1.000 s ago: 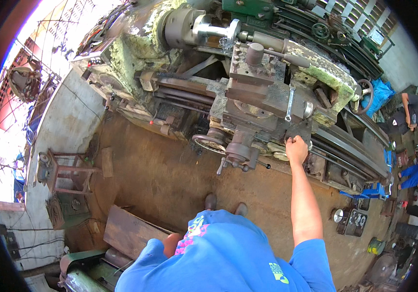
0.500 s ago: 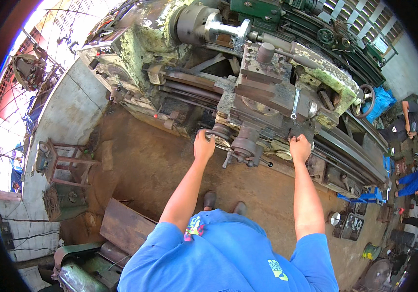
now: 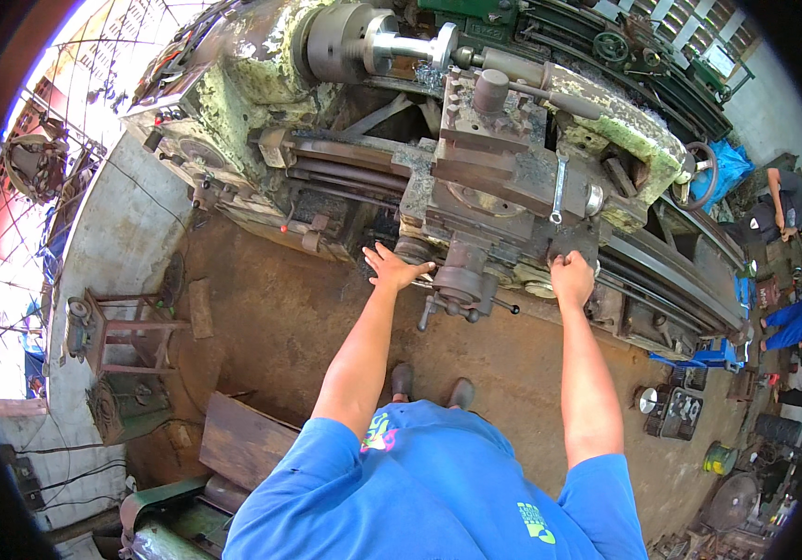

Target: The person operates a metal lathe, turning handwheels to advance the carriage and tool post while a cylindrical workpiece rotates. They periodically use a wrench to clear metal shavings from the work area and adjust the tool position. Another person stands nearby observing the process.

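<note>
My left hand (image 3: pixel 394 269) has its fingers spread at the left edge of the carriage handwheel (image 3: pixel 414 249) on a large worn lathe. My right hand (image 3: pixel 572 279) is a closed fist at the front right of the carriage; whatever it grips is hidden under the fingers. Between both hands a knobbed lever hub (image 3: pixel 460 283) sticks out toward me. A wrench (image 3: pixel 558 190) lies on the carriage, beyond my right hand. Farther off, the chuck (image 3: pixel 339 44) holds a shiny flanged metal workpiece (image 3: pixel 408 47), its flange near the tailstock (image 3: pixel 515 66). Beside it stands the tool post (image 3: pixel 490 92).
Metal chips (image 3: pixel 431 77) cling below the workpiece. A green machine (image 3: pixel 597 42) stands behind the lathe. At left is a small metal stand (image 3: pixel 130 327), and behind me a brown sheet (image 3: pixel 244 439). Crates (image 3: pixel 676 411) sit on the right floor; other people (image 3: pixel 779 210) are at far right.
My left hand has loosened from the handwheel rim and spread its fingers. My right hand stays closed at the same place. The view has shifted slightly, so the lathe appears farther left and higher.
</note>
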A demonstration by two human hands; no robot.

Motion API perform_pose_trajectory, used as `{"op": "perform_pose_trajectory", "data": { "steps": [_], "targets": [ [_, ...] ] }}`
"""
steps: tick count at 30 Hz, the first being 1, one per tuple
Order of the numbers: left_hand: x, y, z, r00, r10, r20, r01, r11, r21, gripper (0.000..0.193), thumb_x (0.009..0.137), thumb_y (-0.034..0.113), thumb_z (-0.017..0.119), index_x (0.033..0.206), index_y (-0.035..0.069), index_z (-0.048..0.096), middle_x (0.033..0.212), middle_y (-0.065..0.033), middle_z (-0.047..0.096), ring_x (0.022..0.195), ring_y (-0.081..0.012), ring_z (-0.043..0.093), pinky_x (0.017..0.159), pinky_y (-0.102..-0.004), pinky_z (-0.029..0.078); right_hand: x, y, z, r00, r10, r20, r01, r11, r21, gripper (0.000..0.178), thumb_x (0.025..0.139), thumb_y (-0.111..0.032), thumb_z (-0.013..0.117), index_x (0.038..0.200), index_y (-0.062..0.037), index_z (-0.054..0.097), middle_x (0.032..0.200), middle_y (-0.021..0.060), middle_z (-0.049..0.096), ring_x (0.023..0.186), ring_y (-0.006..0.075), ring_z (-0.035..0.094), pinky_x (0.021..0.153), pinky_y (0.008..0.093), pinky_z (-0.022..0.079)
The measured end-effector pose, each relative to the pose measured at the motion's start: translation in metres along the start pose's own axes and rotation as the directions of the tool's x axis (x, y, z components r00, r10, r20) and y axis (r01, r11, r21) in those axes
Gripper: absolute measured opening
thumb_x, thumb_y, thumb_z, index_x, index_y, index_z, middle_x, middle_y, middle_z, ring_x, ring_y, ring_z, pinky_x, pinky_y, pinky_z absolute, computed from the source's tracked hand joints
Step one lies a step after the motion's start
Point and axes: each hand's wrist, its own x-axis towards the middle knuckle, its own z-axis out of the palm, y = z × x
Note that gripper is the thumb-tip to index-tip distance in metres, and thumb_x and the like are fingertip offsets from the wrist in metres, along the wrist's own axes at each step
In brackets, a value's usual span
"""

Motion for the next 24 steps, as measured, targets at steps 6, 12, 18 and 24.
{"op": "perform_pose_trajectory", "data": {
  "steps": [6,12,18,24],
  "targets": [
    [0.002,-0.002,0.003,0.999,0.009,-0.040,-0.009,1.000,0.017,0.154,0.056,0.067,0.086,0.153,-0.001,-0.012,0.161,-0.0229,-0.018,0.151,-0.0373,-0.006,0.115,-0.0633,0.022,0.000,0.000,0.000,1.000,0.016,0.000,-0.016,1.000,0.026,0.030,0.084,-0.030,0.068,0.073,-0.0043,0.057,0.075,0.0201,0.067,0.076,0.0425,0.066,0.069,0.0495,0.051],
    [-0.001,0.000,-0.003,1.000,-0.005,-0.021,0.004,1.000,-0.029,0.151,0.057,0.061,0.089,0.154,-0.001,-0.008,0.162,-0.0217,-0.017,0.152,-0.0344,-0.005,0.118,-0.0593,0.015,0.001,0.002,0.001,1.000,0.008,-0.002,-0.008,0.999,0.050,0.031,0.085,-0.030,0.068,0.072,-0.0041,0.056,0.073,0.0199,0.066,0.075,0.0423,0.065,0.068,0.0492,0.050],
    [-0.003,0.001,-0.006,1.000,-0.010,0.003,0.010,1.000,-0.017,0.151,0.057,0.062,0.088,0.154,-0.001,-0.009,0.162,-0.0210,-0.018,0.152,-0.0345,-0.006,0.118,-0.0594,0.016,0.001,0.001,0.000,1.000,0.016,0.000,-0.016,0.999,0.049,0.031,0.084,-0.030,0.068,0.072,-0.0042,0.057,0.073,0.0200,0.067,0.075,0.0418,0.066,0.068,0.0488,0.051],
    [0.002,-0.003,-0.006,1.000,0.015,0.006,-0.015,0.999,0.030,0.154,0.056,0.069,0.084,0.153,-0.004,-0.010,0.161,-0.0263,-0.015,0.151,-0.0391,-0.003,0.116,-0.0601,0.022,0.001,0.001,0.000,1.000,0.026,0.012,-0.027,0.999,0.043,0.030,0.084,-0.031,0.068,0.073,-0.0048,0.058,0.075,0.0203,0.067,0.076,0.0417,0.066,0.070,0.0489,0.051]
  ]
}}
